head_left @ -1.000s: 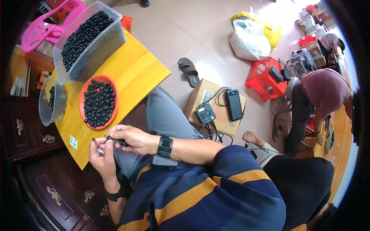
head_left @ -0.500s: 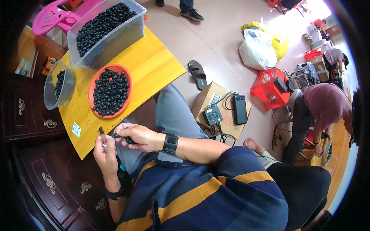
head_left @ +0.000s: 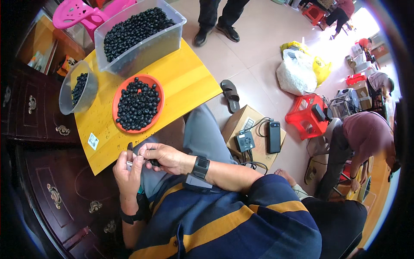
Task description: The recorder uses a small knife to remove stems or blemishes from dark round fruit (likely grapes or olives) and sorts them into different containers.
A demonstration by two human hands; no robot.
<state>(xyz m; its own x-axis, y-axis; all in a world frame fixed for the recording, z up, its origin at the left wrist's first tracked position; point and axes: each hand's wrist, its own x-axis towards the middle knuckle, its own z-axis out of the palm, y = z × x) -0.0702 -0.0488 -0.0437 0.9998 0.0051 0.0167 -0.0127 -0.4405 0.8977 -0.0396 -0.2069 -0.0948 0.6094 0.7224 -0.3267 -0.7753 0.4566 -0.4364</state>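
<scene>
My left hand [head_left: 127,175] is closed around a small knife [head_left: 130,151] with a dark blade that points up. Against it, my right hand [head_left: 166,158] pinches with thumb and forefinger near the blade. Several small black round parts [head_left: 153,162] sit in its curled fingers. What lies between the pinching fingertips is too small to make out. Just beyond my hands, an orange-red plate [head_left: 115,108] stands on the yellow table [head_left: 194,82], heaped with the same black parts [head_left: 137,105], some showing a hole.
A clear bin [head_left: 159,46] and a round clear tub [head_left: 65,97] hold more black parts. Dark wooden drawers [head_left: 39,172] stand at left. To the right are a carton [head_left: 258,157] with a black power bank [head_left: 274,137], a red stool [head_left: 302,116], and a bending person [head_left: 366,134].
The view has shifted, so the table and plate appear farther right. My right fingertips have moved in against the knife blade. Another person's legs have come farther into view at the top.
</scene>
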